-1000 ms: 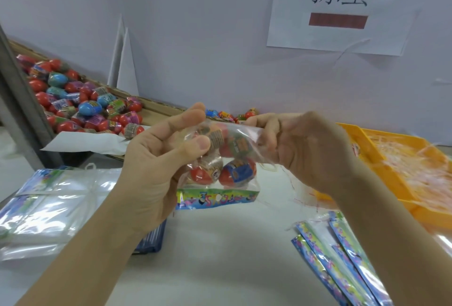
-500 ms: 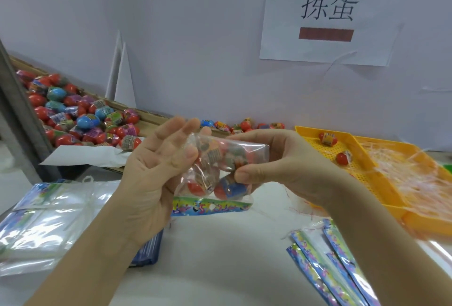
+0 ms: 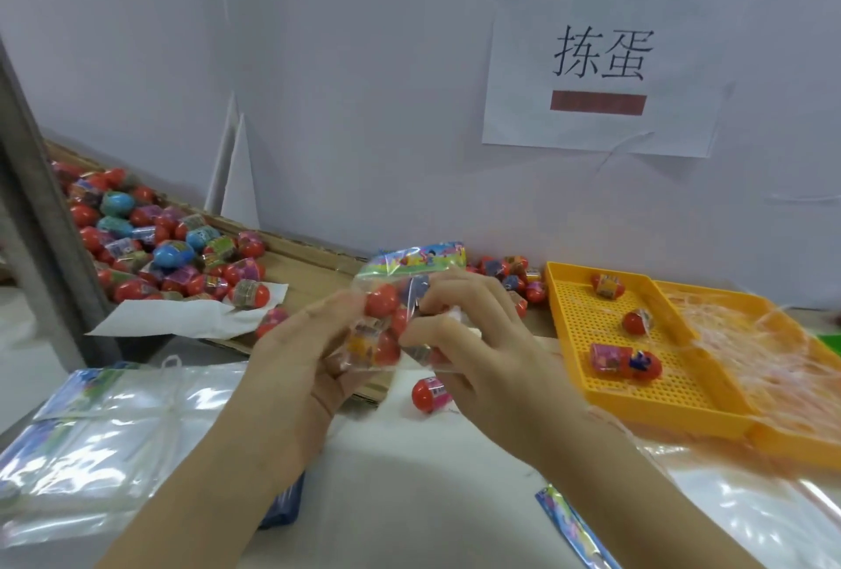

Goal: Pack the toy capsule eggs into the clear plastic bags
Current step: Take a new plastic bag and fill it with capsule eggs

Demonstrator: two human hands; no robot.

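Your left hand (image 3: pixel 305 350) and right hand (image 3: pixel 478 341) both grip the filled clear plastic bag (image 3: pixel 400 279) above the bench (image 3: pixel 409 477), printed header (image 3: pixel 421 258) uppermost, evidently bunching its capsule eggs (image 3: pixel 381 301) so none spills.

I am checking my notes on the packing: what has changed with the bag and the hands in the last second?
The filled bag was turned over: its printed strip, earlier at the bottom, now points up. Both the left hand and the right hand keep gripping it. The egg pile and yellow tray stayed put.
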